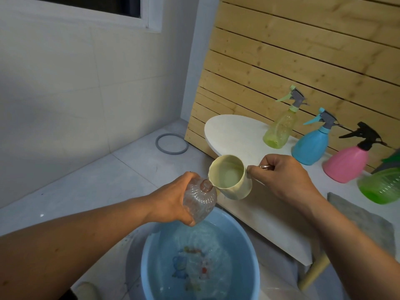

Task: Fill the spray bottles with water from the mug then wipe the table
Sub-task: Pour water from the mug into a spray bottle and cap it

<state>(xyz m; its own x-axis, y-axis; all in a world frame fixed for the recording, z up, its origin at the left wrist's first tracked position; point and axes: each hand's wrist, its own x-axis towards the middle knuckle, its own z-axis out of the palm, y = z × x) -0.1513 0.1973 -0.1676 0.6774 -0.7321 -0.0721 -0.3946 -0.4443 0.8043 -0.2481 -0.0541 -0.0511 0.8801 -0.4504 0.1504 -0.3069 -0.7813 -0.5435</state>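
The left hand (173,202) holds a clear bottle (200,199) with no spray top, tipped over the blue basin (151,256) on the floor. Its fingers wrap around the bottle's round body. The right hand (283,178) grips the handle of the pale yellow mug (229,177), fingers closed tight on it. The mug's lip sits right at the bottle's open neck, and a little water shows in the bottom of the mug. I cannot tell if water is running in right now; the stream is too hard to see.

The bottle looks like thin, light plastic with ridges, so it may squash if squeezed hard and slip when wet. Holding it low around the wide part seems best. It will get heavier as it fills.

On the white desk (236,135) stand a yellow-green spray bottle (279,131), a blue one (311,146) and a pink one (346,163). A grey cloth (363,219) lies near the edge.
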